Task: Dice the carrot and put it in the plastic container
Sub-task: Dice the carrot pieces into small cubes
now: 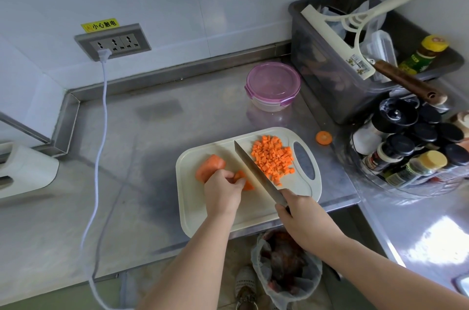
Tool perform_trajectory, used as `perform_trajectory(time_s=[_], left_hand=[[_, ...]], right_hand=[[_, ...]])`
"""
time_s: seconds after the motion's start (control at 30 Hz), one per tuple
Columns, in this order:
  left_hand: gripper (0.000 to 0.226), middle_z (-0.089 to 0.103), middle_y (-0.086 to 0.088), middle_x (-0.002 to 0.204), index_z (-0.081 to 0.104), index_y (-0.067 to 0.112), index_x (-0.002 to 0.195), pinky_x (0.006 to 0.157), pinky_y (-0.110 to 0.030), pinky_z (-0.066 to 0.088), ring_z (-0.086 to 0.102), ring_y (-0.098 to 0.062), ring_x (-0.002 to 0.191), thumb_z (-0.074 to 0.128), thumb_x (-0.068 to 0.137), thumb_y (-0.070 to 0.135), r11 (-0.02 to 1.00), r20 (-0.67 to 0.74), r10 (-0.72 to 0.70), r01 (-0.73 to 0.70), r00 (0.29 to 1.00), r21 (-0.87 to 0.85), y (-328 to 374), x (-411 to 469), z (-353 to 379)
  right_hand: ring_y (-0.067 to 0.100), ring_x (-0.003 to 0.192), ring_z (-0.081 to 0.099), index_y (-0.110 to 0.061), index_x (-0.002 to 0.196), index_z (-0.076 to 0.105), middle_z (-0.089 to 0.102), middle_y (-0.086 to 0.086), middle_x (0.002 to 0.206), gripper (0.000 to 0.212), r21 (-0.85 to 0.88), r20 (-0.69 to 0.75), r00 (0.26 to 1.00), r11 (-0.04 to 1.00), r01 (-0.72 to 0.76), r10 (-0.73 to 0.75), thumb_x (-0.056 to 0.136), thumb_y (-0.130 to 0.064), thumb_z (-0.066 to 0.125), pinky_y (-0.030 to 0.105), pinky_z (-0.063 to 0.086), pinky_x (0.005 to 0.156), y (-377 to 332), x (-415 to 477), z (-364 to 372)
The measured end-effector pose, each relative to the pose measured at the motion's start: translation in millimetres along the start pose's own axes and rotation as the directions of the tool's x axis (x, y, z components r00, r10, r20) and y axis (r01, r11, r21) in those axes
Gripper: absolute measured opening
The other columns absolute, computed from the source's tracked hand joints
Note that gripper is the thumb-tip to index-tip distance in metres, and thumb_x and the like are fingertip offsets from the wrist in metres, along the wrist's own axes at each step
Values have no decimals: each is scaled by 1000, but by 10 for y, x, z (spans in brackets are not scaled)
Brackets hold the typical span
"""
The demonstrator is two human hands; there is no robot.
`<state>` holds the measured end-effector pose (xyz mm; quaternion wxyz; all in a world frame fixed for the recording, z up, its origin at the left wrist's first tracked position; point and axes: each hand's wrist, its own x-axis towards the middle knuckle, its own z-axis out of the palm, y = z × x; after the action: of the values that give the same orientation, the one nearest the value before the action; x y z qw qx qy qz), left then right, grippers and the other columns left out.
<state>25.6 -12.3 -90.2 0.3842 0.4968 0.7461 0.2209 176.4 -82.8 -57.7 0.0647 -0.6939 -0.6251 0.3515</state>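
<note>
A cream cutting board [218, 218] lies on the steel counter. A pile of diced carrot [274, 157] sits at its far right. A large uncut carrot chunk [209, 167] lies at the left of the board. My left hand [222, 191] pinches smaller carrot pieces [242, 179] beside that chunk. My right hand [298, 213] grips the handle of a knife [253, 170], whose blade slants across the board between the pieces and the dice. The plastic container [272, 85], round with a purple clip lid on it, stands behind the board.
A carrot end slice [323, 137] lies on the counter right of the board. A grey bin [330, 76] with a squeegee stands at the back right, a spice jar rack [411, 147] at the right. A white cord [100, 147] hangs from the wall socket. A waste bag [286, 266] sits below the counter edge.
</note>
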Motion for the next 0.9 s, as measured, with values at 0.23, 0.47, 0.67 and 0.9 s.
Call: perform_trajectory(time_s=[0.23, 0.47, 0.67, 0.9], left_hand=[[21, 67, 1, 105, 67, 11, 110, 80, -17, 37, 56, -10, 91, 64, 90, 18, 1000, -46, -6, 5, 999, -18, -14, -3, 21], [20, 70, -2, 96, 67, 11, 104, 87, -32, 51, 67, -21, 91, 67, 88, 22, 998, -2, -38, 38, 999, -54, -40, 28, 28], [22, 72, -7, 94, 67, 12, 102, 86, -38, 54, 68, -23, 88, 71, 84, 24, 994, 4, -76, 76, 997, -76, -11, 71, 80], [29, 73, -8, 91, 68, 10, 103, 84, -39, 55, 69, -24, 85, 74, 81, 28, 990, 9, -92, 93, 996, -109, -9, 105, 119]], right_hand=[[13, 78, 61, -18, 125, 50, 62, -1, 94, 27, -17, 43, 999, 1000, 13, -12, 102, -28, 39, 24, 54, 70, -14, 7, 38], [15, 87, 64, -18, 128, 49, 64, 0, 103, 30, -39, 45, 998, 999, 36, -34, 102, -29, 40, 27, 55, 77, -23, -3, 80], [15, 87, 64, -17, 126, 49, 64, 0, 103, 29, -46, 45, 998, 998, 44, -42, 102, -30, 40, 29, 56, 78, -18, 11, 91], [13, 87, 64, -19, 131, 47, 63, -1, 105, 31, -51, 64, 997, 998, 39, -36, 102, -29, 40, 26, 56, 77, -11, 41, 81]])
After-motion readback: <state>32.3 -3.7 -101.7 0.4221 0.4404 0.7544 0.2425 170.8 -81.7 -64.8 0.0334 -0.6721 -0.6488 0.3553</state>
